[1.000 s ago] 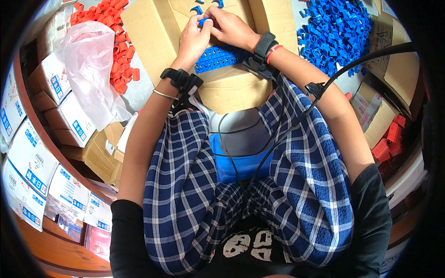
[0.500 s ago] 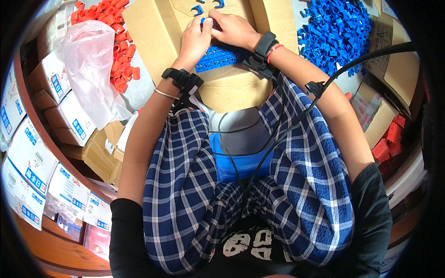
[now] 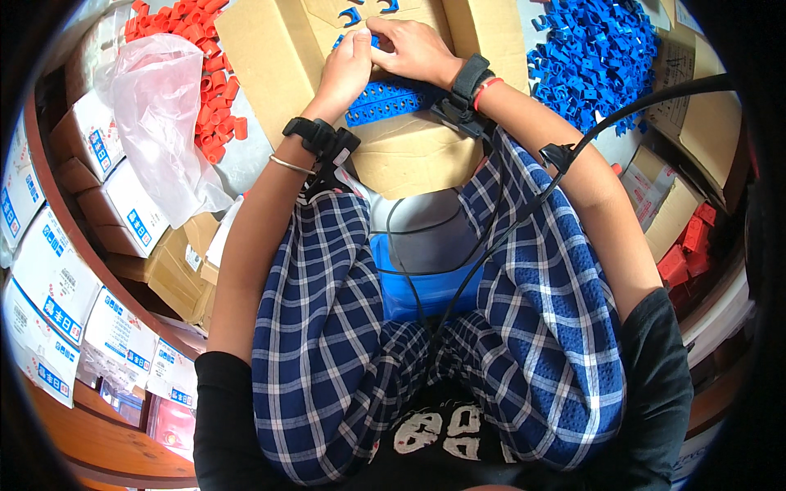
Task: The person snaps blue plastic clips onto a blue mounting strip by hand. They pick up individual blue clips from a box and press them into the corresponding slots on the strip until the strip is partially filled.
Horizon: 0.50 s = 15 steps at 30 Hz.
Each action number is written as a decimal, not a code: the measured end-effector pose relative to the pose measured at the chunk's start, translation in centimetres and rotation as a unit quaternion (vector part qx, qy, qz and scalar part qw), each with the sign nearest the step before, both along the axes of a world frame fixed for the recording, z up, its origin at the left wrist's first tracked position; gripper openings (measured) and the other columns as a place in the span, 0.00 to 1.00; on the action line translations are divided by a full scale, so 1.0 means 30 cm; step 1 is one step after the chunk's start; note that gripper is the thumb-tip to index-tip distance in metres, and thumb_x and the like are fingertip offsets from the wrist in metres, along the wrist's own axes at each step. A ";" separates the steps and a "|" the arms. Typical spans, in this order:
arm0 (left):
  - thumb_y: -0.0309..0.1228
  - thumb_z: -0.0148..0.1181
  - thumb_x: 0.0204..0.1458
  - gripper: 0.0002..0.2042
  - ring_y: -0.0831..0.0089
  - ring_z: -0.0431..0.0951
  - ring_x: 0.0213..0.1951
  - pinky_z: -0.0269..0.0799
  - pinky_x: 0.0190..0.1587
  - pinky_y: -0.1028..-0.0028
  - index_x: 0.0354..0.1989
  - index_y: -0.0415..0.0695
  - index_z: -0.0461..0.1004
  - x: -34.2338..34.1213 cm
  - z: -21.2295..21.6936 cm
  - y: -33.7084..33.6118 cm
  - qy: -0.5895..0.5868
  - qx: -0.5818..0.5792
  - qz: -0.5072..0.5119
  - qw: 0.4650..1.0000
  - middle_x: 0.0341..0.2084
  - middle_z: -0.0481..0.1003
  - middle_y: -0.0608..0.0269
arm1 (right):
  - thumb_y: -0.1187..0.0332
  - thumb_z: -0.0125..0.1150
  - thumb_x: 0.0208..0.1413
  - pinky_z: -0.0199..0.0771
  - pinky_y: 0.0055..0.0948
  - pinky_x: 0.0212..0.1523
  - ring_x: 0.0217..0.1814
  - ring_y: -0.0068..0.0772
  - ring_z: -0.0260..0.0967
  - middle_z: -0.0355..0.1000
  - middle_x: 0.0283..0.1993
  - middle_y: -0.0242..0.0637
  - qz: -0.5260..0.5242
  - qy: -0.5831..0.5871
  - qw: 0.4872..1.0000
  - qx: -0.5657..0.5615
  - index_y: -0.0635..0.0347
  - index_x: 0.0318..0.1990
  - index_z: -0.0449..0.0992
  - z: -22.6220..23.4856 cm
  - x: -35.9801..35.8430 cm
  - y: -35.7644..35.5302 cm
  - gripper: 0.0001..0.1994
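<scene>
The left hand (image 3: 344,72) and right hand (image 3: 416,53) meet in one grip, pinching a small blue part (image 3: 374,40), apparently a clip, mostly hidden. Blue rows (image 3: 389,102) lie just this side; well left, white cartons (image 3: 51,266) bear blue printed labels (image 3: 62,320).

Can't really make out the blue piece (image 3: 375,41): the left grip (image 3: 344,69) and right grip (image 3: 415,51) cover most of it. The right wrist strap (image 3: 470,78) and its gear block the end of the blue clip strips (image 3: 386,101). Top edge chops off the cardboard box (image 3: 282,45), orange-red sleeve heap (image 3: 214,110) and blue clip pile (image 3: 585,69).
</scene>
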<state>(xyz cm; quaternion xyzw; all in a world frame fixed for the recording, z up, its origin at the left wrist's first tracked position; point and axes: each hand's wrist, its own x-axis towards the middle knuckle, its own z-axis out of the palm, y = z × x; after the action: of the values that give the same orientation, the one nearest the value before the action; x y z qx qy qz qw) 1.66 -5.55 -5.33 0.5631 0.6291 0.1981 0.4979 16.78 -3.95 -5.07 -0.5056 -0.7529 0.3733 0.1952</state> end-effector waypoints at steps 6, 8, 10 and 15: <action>0.45 0.33 0.64 0.24 0.64 0.75 0.43 0.69 0.47 0.68 0.47 0.35 0.68 -0.004 0.004 0.012 -0.134 -0.091 0.030 0.986 0.38 0.75 0.52 | 0.51 0.49 0.52 0.73 0.44 0.33 0.32 0.49 0.74 0.75 0.30 0.44 -0.005 0.012 0.999 0.039 0.55 0.41 0.73 -0.002 -0.010 0.005 0.18; 0.45 0.32 0.65 0.24 0.68 0.76 0.41 0.70 0.45 0.70 0.48 0.35 0.67 0.021 0.032 0.014 -0.179 -0.115 0.038 0.976 0.36 0.75 0.54 | 0.51 0.49 0.52 0.73 0.44 0.33 0.32 0.49 0.73 0.75 0.30 0.44 -0.012 0.011 0.999 0.045 0.54 0.41 0.73 -0.008 0.003 0.002 0.18; 0.45 0.31 0.65 0.23 0.71 0.77 0.36 0.74 0.40 0.74 0.47 0.36 0.67 0.028 0.061 0.009 -0.225 -0.209 0.075 0.949 0.35 0.74 0.57 | 0.51 0.49 0.52 0.73 0.44 0.33 0.32 0.49 0.74 0.75 0.30 0.44 -0.012 0.007 0.999 0.044 0.54 0.41 0.73 -0.008 0.008 0.000 0.18; 0.46 0.34 0.65 0.22 0.71 0.77 0.34 0.75 0.37 0.74 0.46 0.38 0.67 0.030 0.040 0.007 -0.228 -0.191 0.082 0.951 0.33 0.74 0.57 | 0.51 0.48 0.53 0.73 0.44 0.34 0.33 0.49 0.73 0.75 0.33 0.46 -0.002 -0.007 0.999 0.039 0.54 0.42 0.72 -0.002 0.017 0.000 0.18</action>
<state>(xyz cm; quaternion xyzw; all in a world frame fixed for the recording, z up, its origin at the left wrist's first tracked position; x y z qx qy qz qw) 2.57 -5.33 -4.13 0.3440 0.5693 0.2376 0.7079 17.28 -3.94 -5.13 -0.5016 -0.7675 0.3393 0.2101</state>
